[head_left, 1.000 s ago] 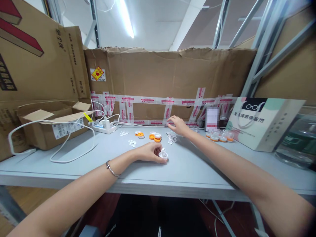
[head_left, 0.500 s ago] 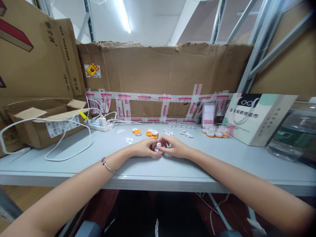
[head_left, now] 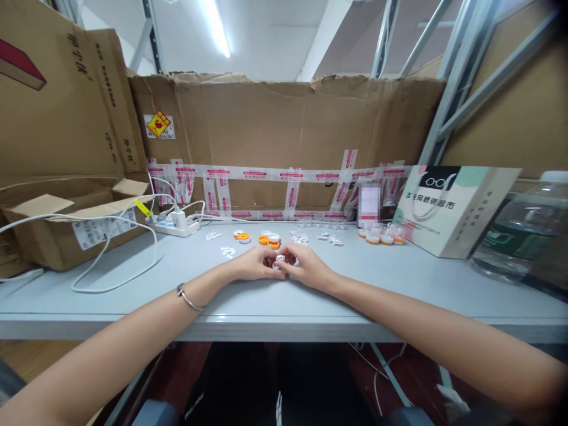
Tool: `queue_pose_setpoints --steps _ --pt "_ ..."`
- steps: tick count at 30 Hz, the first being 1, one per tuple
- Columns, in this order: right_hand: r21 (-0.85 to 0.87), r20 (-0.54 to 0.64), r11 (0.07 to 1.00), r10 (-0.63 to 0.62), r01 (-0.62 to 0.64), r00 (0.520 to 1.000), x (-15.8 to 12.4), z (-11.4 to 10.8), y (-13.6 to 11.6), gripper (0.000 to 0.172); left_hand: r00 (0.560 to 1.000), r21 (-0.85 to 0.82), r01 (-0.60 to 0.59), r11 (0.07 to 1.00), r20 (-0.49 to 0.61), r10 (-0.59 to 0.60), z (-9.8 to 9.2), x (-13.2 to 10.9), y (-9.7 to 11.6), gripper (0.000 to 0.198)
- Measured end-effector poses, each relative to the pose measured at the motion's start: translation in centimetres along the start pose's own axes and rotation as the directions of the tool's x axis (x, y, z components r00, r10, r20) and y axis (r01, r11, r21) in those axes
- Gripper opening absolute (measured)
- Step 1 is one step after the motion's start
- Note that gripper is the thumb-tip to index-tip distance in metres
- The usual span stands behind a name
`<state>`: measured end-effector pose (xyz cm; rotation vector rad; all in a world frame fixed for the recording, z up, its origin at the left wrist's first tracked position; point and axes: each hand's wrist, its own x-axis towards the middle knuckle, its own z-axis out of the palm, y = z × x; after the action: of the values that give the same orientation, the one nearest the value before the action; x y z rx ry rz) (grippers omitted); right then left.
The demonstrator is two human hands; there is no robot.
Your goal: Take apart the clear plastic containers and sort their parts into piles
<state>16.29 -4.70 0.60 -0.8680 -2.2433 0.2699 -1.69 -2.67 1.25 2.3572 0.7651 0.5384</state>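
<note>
My left hand [head_left: 257, 264] and my right hand [head_left: 306, 265] meet over the middle of the desk, closed around one small round white part [head_left: 280, 259]. Fingers of both hands press on it from either side and hide much of it. Just behind them lie orange and white round caps [head_left: 269, 239], with another pair of orange and white caps [head_left: 242, 236] to the left. Small white plastic pieces [head_left: 228, 252] are scattered left of my hands. More white pieces [head_left: 299, 238] lie behind my right hand, and others [head_left: 330, 239] farther right.
Clear domed containers with orange bases [head_left: 381, 235] stand at the right, near a paper bag [head_left: 437, 213] and a large water bottle [head_left: 517, 231]. Clear parts [head_left: 322, 223] line the back. At left are an open carton [head_left: 39, 236], a power strip [head_left: 180, 228] and a looping white cable [head_left: 153, 260].
The view has shifted slightly, so everything sits a little farther left. My right hand's fingers have closed in over the white part; both hands stay in about the same place.
</note>
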Motion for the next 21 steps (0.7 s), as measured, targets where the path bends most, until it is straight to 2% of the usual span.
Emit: queue_pose_setpoints --steps 4,9,15,21 --pt "-0.001 -0.030 1.000 0.020 -0.020 0.999 -0.32 0.28 -0.42 0.011 1.000 0.039 0.022 0.999 -0.023 -0.021 -0.05 -0.09 0.04 0.033" --pt "-0.021 -0.039 0.999 -0.028 0.027 0.999 -0.36 0.44 -0.19 0.011 0.999 0.082 0.023 0.996 -0.040 -0.020 -0.07 -0.17 -0.10 0.035" --pt "-0.054 -0.042 0.993 -0.111 0.109 0.993 -0.47 0.62 0.14 0.012 0.999 0.058 0.041 0.997 -0.026 -0.040 0.05 -0.13 -0.26 0.032" --pt "-0.090 -0.047 0.991 -0.108 0.103 0.993 -0.55 0.62 -0.06 0.007 0.999 0.046 0.048 0.998 -0.012 -0.047 0.09 -0.14 -0.07 0.029"
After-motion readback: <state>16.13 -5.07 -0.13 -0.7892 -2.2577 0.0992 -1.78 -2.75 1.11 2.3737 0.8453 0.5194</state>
